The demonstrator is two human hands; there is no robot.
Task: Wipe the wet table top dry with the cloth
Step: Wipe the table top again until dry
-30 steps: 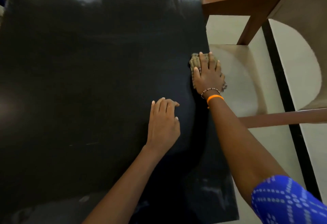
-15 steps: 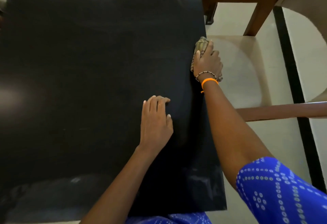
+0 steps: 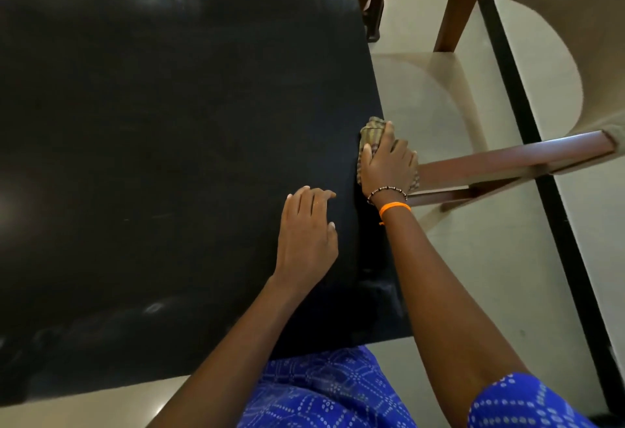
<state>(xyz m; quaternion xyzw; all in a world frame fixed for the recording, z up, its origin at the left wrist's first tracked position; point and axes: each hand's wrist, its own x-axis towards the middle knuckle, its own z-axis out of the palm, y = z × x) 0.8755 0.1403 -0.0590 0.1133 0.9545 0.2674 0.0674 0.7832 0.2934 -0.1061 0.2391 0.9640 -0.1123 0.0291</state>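
Note:
A glossy black table top [image 3: 162, 143] fills the left and middle of the head view. My right hand [image 3: 389, 163] presses a crumpled, striped beige cloth [image 3: 372, 131] against the table's right edge; most of the cloth is hidden under the palm. That wrist wears a beaded bracelet and an orange band. My left hand [image 3: 306, 235] rests flat on the table just left of the right wrist, fingers slightly apart, holding nothing. Faint wet smears show near the front right corner [image 3: 378, 289].
A chair with a brown wooden frame [image 3: 507, 160] and beige seat [image 3: 416, 96] stands close against the table's right side. A second wooden chair frame [image 3: 449, 5] is at the upper right. Pale floor with a black stripe [image 3: 527, 143] runs beyond. My blue patterned clothing [image 3: 324, 390] touches the front edge.
The right hand with the cloth has slid back along the table's right edge toward me. The left hand stays flat on the table. The view has shifted, so the table's front edge shows.

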